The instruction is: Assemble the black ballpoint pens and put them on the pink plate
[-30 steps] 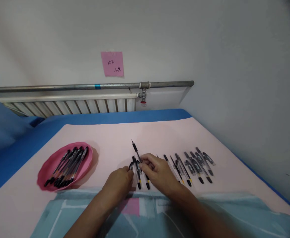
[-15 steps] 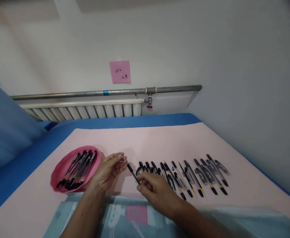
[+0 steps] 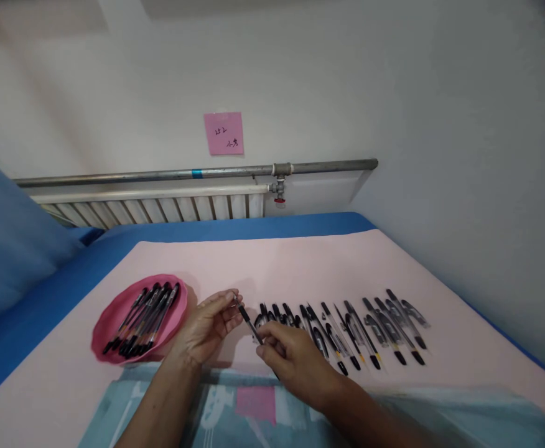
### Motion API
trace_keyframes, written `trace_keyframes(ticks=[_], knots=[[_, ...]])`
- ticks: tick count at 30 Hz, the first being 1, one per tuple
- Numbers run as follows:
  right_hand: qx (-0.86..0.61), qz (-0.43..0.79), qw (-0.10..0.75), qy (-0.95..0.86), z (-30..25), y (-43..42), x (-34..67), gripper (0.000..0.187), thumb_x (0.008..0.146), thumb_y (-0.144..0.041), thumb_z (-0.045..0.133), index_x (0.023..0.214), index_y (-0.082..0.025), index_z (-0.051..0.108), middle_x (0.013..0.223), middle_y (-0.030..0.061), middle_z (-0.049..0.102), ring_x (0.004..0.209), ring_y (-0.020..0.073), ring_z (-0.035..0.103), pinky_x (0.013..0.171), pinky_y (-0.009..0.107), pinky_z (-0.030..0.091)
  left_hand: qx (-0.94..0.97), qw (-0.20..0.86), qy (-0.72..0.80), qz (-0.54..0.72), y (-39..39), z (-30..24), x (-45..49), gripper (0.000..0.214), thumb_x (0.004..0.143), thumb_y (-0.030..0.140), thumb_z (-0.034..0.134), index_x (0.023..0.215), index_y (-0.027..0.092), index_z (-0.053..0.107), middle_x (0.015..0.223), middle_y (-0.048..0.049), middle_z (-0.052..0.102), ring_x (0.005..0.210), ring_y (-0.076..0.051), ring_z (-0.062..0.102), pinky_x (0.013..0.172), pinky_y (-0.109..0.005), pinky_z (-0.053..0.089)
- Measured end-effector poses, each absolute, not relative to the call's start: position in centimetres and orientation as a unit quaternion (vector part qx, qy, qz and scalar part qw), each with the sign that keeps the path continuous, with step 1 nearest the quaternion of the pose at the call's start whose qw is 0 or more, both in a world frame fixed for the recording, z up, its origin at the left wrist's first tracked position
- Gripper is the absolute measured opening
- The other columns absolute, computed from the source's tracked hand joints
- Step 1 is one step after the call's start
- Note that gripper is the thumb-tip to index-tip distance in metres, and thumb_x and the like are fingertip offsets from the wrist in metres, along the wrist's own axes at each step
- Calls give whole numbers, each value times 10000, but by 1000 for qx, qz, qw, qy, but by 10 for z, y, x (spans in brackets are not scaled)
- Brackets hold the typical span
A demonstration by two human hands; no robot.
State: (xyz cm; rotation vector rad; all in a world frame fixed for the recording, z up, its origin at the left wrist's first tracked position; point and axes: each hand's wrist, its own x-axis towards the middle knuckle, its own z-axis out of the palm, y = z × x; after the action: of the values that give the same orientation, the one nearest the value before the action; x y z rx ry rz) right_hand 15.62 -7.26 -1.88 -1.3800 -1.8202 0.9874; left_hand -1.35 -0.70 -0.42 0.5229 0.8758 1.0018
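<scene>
My right hand [image 3: 293,358] is closed round the barrel of a slim black-gripped pen [image 3: 249,322], which slants up to the left. At the pen's upper end, the thumb and forefinger of my left hand [image 3: 211,320] pinch its small pale tip; the other fingers are loosely curled. Close by on the right lie many loose pen parts, among them dark barrels, clear-sided caps [image 3: 319,341] and thin refills. Left of my left hand, a pink oval tray [image 3: 102,317] with a wavy rim holds several pens [image 3: 149,317] lying side by side.
A pale pink sheet [image 3: 254,261] covers the table, over a blue cloth [image 3: 249,228]. Light blue patterned fabric [image 3: 216,417] lies along the near edge. Behind stand a white radiator [image 3: 160,209], a metal pipe [image 3: 151,177] and a pink note [image 3: 224,133] on the wall.
The pen in my right hand and my left fingertips have come together at the pen's tip, where a small gap showed before. The view has shifted slightly.
</scene>
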Motion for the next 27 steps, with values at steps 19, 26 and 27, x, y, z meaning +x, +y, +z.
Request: trace_keyframes(ticks=[19, 26, 27], knots=[[-549, 328, 322, -698, -14, -73, 154, 75, 791, -230, 475, 743, -193, 518, 638, -31, 486, 586, 100, 425, 521, 200, 280, 243, 741, 406, 476, -14, -7, 3, 117, 667, 145, 682, 776, 111, 654, 722, -41, 678, 632, -111, 625, 569, -204, 512], [-511, 426, 379, -643, -17, -71, 155, 55, 772, -223, 484, 747, -186, 517, 593, -47, 417, 558, 94, 392, 514, 204, 284, 252, 751, 380, 477, -19, -3, 7, 154, 654, 187, 704, 774, 104, 655, 722, -51, 676, 668, -122, 623, 618, -218, 505], [-498, 459, 384, -627, -16, -70, 155, 53, 767, -218, 480, 751, -183, 517, 588, -49, 416, 548, 92, 388, 508, 204, 286, 259, 751, 375, 478, -20, -2, 7, 152, 656, 187, 703, 772, 102, 654, 722, -52, 675, 673, -122, 622, 623, -215, 501]])
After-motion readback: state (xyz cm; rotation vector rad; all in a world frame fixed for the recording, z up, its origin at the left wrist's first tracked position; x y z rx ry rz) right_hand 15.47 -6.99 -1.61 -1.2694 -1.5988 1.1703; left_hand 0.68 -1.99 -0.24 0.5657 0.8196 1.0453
